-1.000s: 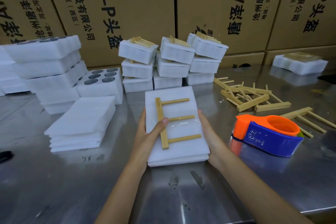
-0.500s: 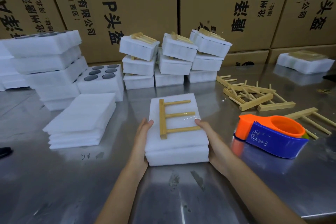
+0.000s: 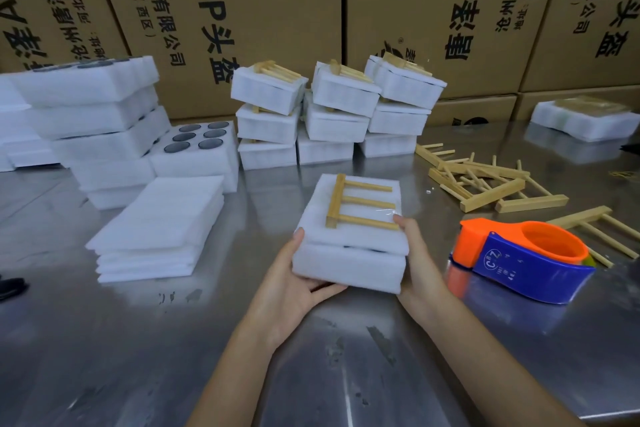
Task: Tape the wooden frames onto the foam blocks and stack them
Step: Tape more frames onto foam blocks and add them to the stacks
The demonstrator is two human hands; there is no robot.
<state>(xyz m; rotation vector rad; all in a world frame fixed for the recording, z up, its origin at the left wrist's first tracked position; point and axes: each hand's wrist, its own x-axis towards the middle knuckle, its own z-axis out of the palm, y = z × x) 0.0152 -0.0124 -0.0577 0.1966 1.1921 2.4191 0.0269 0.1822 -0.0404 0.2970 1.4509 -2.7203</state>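
A white foam block (image 3: 349,265) with a thin foam sheet on top is held just above the steel table (image 3: 173,357). A wooden frame (image 3: 356,205), one bar with three pegs, is taped to its top under clear tape. My left hand (image 3: 289,283) grips the block's left side with fingers under it. My right hand (image 3: 417,264) clasps its right side, thumb on the top edge. Three stacks of finished blocks (image 3: 332,115) with frames stand behind, against the cartons.
An orange and blue tape dispenser (image 3: 523,255) lies right of my hands. Loose wooden frames (image 3: 485,184) are scattered behind it. Thin foam sheets (image 3: 159,229) are piled at left, with holed foam blocks (image 3: 93,121) stacked beyond. Another wrapped block (image 3: 581,116) sits far right.
Both hands have shifted from pressing the top of the block to gripping its sides. The block has been lifted off the table and moved away from me.
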